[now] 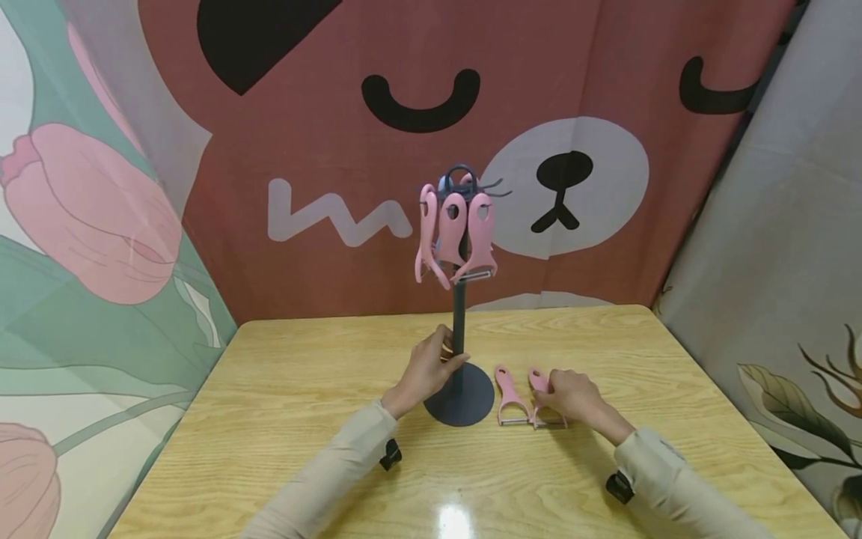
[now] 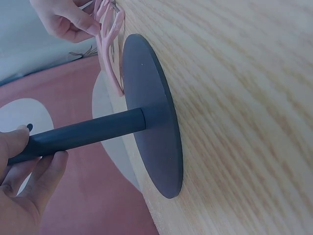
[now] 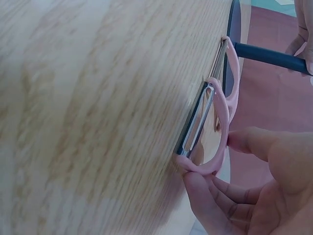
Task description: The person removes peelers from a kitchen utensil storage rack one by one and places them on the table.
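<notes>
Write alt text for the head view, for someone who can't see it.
A person's left hand holds a dark grey, round-based stand hung with pink Y-shaped peelers; the right hand grips one of two more pink peelers on a yellowish wood-grain table.

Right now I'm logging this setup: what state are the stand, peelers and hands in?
Stand: upright on the table.
Hanging peelers: hooked near its top, some partly hidden.
Inner peeler, nearer the stand: lying on the table.
Outer peeler: pinched.
Left hand: gripping the stand.
Right hand: pinching the outer peeler.
</notes>
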`<state>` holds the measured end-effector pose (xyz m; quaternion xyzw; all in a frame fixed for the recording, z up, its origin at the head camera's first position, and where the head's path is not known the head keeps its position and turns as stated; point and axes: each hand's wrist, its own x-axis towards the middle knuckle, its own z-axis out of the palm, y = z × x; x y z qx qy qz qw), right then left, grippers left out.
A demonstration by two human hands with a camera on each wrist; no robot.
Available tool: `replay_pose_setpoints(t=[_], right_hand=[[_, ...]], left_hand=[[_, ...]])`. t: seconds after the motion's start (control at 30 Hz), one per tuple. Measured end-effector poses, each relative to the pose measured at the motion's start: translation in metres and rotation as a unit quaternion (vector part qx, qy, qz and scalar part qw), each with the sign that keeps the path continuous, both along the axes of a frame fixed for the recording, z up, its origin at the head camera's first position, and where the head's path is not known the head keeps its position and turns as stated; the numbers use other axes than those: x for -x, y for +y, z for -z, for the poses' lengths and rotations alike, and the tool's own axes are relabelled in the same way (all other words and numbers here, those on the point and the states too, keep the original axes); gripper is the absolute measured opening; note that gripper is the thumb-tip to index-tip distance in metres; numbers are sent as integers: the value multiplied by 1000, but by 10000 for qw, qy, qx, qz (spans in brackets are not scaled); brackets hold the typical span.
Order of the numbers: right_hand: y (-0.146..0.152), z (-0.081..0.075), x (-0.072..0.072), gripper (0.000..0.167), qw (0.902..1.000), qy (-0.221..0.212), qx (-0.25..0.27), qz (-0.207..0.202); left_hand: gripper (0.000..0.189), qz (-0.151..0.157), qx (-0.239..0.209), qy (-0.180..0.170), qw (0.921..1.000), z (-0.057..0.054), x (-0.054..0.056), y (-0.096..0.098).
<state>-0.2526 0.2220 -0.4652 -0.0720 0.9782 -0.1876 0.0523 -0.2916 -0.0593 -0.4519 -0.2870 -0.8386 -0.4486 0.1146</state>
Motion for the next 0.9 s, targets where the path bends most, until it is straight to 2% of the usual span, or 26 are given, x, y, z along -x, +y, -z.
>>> replay_pose_setpoints(t=[0.9], right_hand=[[8,2,3,43,9997,238,0,-48]], left_hand=[[24,-23,-5,-44,10000,2,0,0]])
